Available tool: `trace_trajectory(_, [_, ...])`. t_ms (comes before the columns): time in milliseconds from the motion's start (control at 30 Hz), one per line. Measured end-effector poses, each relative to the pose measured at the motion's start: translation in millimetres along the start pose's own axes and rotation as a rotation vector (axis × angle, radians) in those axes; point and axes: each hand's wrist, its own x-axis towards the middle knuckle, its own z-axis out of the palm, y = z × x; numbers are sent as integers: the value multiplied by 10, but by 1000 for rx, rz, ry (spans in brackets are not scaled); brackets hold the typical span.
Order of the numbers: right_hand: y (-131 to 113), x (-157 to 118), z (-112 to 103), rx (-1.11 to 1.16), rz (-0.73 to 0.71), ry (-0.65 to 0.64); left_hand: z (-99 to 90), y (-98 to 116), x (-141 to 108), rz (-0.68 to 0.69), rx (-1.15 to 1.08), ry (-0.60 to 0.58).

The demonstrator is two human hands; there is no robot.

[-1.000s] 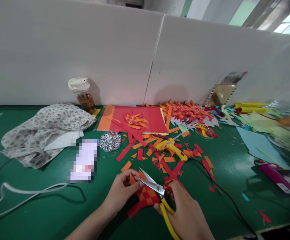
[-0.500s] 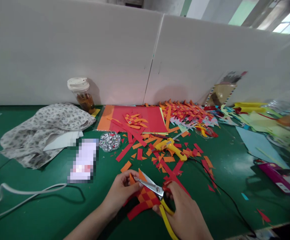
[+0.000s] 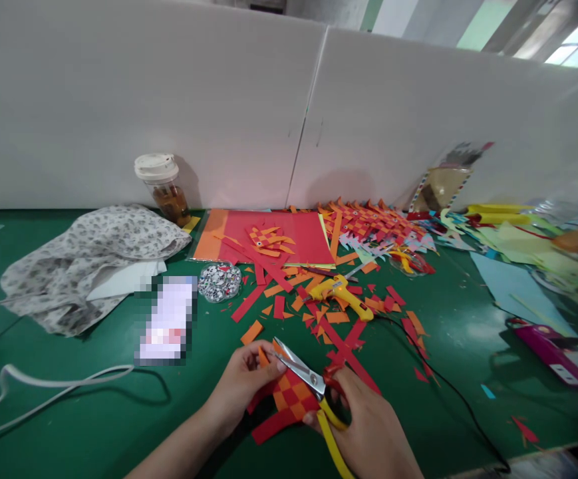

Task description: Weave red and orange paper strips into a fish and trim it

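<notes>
My left hand (image 3: 249, 379) pinches a woven paper piece (image 3: 293, 399), a red and orange checkerboard with loose strips at its edges. In my right hand (image 3: 368, 422) are scissors (image 3: 308, 376) with yellow and red handles. Their blades lie over the upper part of the weave, tips close to my left fingertips, and look only slightly apart. Part of the weave is hidden behind the blades and my fingers. Just beyond my hands, red and orange paper scraps (image 3: 279, 307) are scattered on the green table (image 3: 203, 432).
A yellow glue gun (image 3: 338, 293) lies among the scraps, its black cord trailing right. Behind are a woven paper fish (image 3: 270, 241) on red sheets and a pile of similar fish (image 3: 373, 223). Leftward are a tub of googly eyes (image 3: 219, 282), a blurred phone (image 3: 166, 319), cloth (image 3: 94, 259) and a lidded cup (image 3: 163, 189).
The orange strip tip that stuck up beside the scissor blades no longer shows there. The blades look closer together, and both hands have barely moved.
</notes>
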Motion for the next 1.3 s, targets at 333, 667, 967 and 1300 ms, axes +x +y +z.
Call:
trace_trajectory(333, [39, -14, 14, -6, -25, 26, -10, -28, -8, 1, -11, -24])
trace_trajectory(667, [87, -35, 66, 41, -22, 46, 31, 12, -24, 21, 17, 34])
trace_trajectory(967, [9, -31, 39, 93, 47, -19, 7, -11, -23, 79, 148, 25])
trace_trajectory(1300, [-27, -43, 27, 127, 52, -37, 6, 7, -22, 24, 123, 20])
